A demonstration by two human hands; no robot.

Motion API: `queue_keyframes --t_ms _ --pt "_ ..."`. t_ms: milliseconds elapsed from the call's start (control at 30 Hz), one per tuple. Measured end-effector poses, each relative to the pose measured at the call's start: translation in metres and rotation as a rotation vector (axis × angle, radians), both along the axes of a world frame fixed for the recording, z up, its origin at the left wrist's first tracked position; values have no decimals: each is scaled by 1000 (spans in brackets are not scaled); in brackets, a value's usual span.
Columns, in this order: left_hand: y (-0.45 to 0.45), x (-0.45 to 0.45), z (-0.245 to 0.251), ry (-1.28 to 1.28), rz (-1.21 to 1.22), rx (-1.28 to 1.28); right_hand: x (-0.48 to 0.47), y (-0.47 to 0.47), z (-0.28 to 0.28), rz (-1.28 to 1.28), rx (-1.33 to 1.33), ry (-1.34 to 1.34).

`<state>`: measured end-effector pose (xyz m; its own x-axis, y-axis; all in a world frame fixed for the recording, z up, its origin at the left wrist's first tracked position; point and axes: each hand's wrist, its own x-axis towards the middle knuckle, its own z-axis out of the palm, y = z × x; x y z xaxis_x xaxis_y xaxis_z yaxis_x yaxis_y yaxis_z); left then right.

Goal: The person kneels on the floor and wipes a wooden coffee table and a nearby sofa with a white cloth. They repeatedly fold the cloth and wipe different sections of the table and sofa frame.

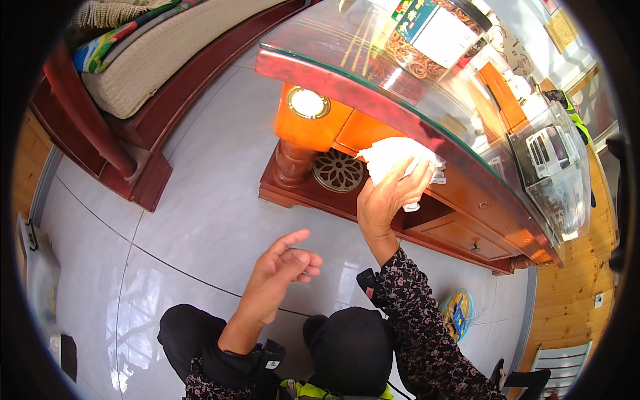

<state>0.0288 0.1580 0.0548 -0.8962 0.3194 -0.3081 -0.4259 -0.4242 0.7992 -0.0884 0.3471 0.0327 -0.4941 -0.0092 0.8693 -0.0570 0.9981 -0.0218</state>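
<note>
My right hand (387, 200) grips a crumpled white cloth or paper wipe (395, 155). The wipe lies against the orange-brown wooden front (355, 132) of a low cabinet-style table, just under its red edge (340, 75). Part of the front is hidden behind hand and wipe. My left hand (285, 262) hangs over the tiled floor with nothing in it, index finger stretched out and the other fingers loosely bent. To the upper left of the wipe is a round brass-rimmed fitting (308, 102), bright with glare. Below it stands a turned wooden post (293, 162) beside a round pierced metal grille (339, 171).
A glass sheet (320, 47) covers the tabletop, bearing a clear jar (425, 40) and a transparent case with a model vehicle (550, 150). A wooden sofa frame (150, 185) stands left. At right on the floor is a lined blue bin (457, 312).
</note>
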Motion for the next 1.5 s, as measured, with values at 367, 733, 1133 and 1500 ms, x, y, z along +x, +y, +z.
queue_keyframes --t_ms 367,733,1133,1500 --pt "1 0 -2 19 -7 -7 -20 -47 2 -47 311 65" --pt "3 -7 -15 -8 41 -114 7 38 14 238 814 -240" --pt "9 -17 -27 -25 70 -130 83 217 10 -214 534 -256" --pt "18 -18 -28 -36 49 -176 73 241 -18 -390 -97 55"
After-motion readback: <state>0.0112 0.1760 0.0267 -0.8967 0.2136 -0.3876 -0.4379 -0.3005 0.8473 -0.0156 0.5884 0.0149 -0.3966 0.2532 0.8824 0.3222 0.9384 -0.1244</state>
